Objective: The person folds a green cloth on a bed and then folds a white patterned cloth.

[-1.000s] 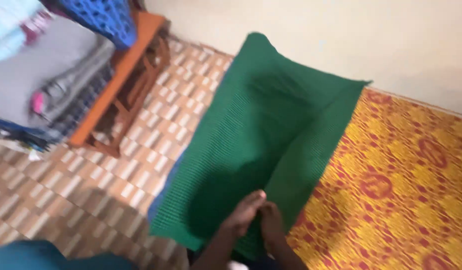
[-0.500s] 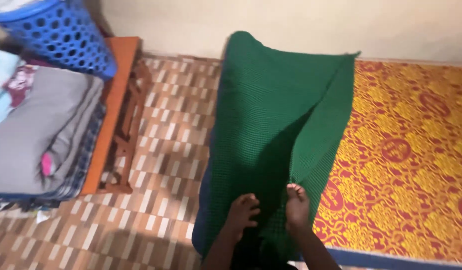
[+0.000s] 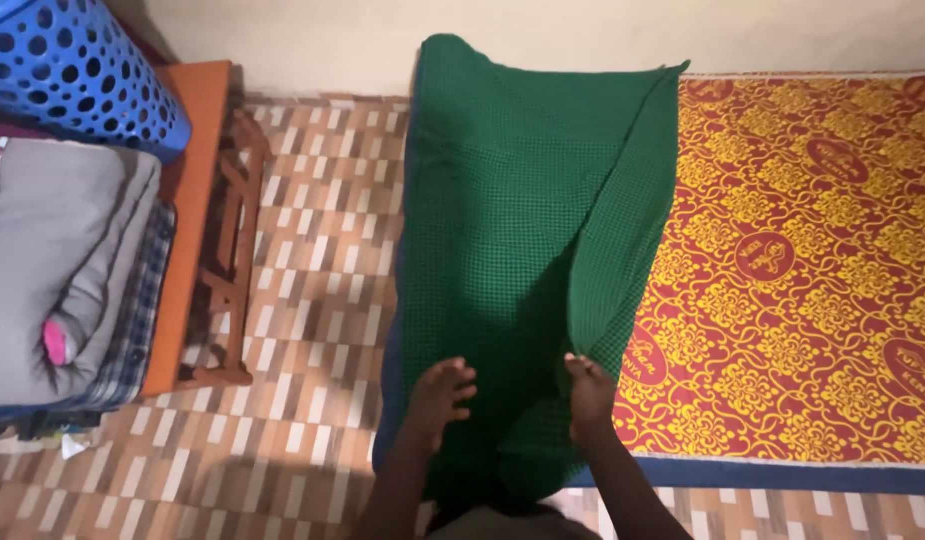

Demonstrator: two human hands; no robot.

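Green and bumpy like a waffle, the cloth [image 3: 512, 230] we are holding runs long from our hands up to the wall [image 3: 542, 35], and its far end rests against the wall. It lies partly on the tiled floor [image 3: 312, 260] and partly over the edge of the red and yellow mat [image 3: 802, 280]. The cloth is wide at the far end and gets narrow near us, where it bunches up. A big fold runs down its right side, so that side stands up a little and makes a dark dip in the middle. A thin blue edge shows along its left side. Our left hand [image 3: 439, 392] lies on the near part of the cloth with the fingers spread and bent, pressing on it; we cannot tell if it grips any of it. Our right hand [image 3: 589, 395] is closed on the folded right edge, pinching it. The two hands are near each other, with cloth between them. The mat has a blue border [image 3: 782, 475] along its near side. To the left, well apart from the cloth, stands an orange wooden bench [image 3: 197, 190]. On it sits a stack of folded clothes [image 3: 62, 260], grey on top. A blue plastic basket [image 3: 77, 70] with round holes is just behind the stack.
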